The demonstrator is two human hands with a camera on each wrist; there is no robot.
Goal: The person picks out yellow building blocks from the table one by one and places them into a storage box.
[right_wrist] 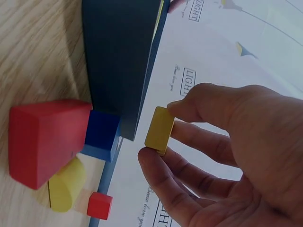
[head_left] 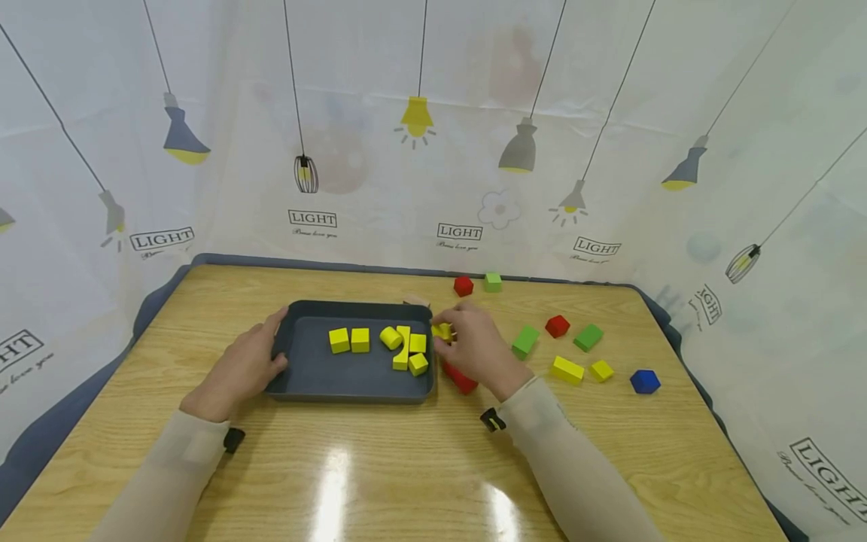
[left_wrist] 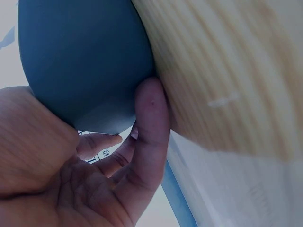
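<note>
A dark grey tray (head_left: 352, 388) stands on the table with several yellow blocks in it, among them a yellow cube (head_left: 360, 340), a yellow cylinder (head_left: 390, 338) and a notched yellow arch block (head_left: 402, 348). At the tray's left end, my left hand (head_left: 237, 365) grips its wall, the thumb apart from the other fingers. Just beyond the right wall, my right hand (head_left: 477, 346) pinches a small yellow block (right_wrist: 160, 130) between thumb and fingertips. Below that hand, a large red block (right_wrist: 49, 142) lies beside the tray, with a blue cube (right_wrist: 102, 135) close by.
Right of the tray lie a green block (head_left: 524, 342), a red block (head_left: 558, 326), a long yellow block (head_left: 567, 370) and a blue block (head_left: 645, 382). Near the back edge sit a red cube (head_left: 463, 287) and a light green cube (head_left: 492, 282). A printed curtain (head_left: 379, 211) surrounds the table.
</note>
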